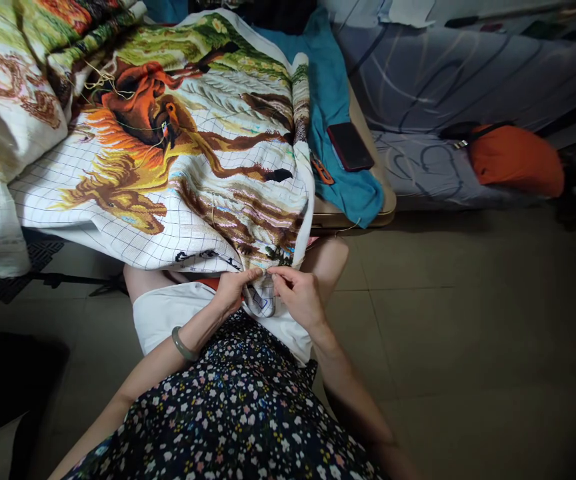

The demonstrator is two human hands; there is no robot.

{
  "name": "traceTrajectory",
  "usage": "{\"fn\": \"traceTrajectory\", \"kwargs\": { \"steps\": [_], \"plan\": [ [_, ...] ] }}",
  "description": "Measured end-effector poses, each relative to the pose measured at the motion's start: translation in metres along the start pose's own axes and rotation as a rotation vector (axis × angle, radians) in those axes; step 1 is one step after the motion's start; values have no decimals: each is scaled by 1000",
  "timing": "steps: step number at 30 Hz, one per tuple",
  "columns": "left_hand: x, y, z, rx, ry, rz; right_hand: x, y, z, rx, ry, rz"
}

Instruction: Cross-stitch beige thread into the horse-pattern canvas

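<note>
The left hand (231,290) pinched the lower edge of the cross-stitch canvas (178,153), which spilled from the bench (353,213) onto the lap. Just beside it the right hand (298,293) was closed on the same fold, fingertips nearly touching, seemingly mid-stitch; any needle was too small to see. A pull-through would probably want room rightward, where bare floor (468,320) lay open.

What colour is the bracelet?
Pale green, on the left wrist; the bracelet shows best in the head view.
</note>
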State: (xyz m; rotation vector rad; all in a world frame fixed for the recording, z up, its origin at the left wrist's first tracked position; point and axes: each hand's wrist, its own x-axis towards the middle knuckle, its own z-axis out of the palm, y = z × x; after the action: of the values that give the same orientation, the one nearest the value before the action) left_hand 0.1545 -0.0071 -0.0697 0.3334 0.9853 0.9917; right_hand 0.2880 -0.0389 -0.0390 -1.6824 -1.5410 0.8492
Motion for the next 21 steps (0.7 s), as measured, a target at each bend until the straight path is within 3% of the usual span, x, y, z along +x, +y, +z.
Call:
{"fn": "traceTrajectory", "kwargs": {
  "steps": [11, 16, 21],
  "plan": [
    [-1, 1, 3, -4, 17, -14, -1, -15, 4, -175, 75, -69],
    [0, 1, 6, -18, 29, -2, -6, -10, 18, 216, 17, 164],
    [3, 3, 7, 10, 85, -29, -7, -2, 27, 338, 91, 162]
  ]
}}
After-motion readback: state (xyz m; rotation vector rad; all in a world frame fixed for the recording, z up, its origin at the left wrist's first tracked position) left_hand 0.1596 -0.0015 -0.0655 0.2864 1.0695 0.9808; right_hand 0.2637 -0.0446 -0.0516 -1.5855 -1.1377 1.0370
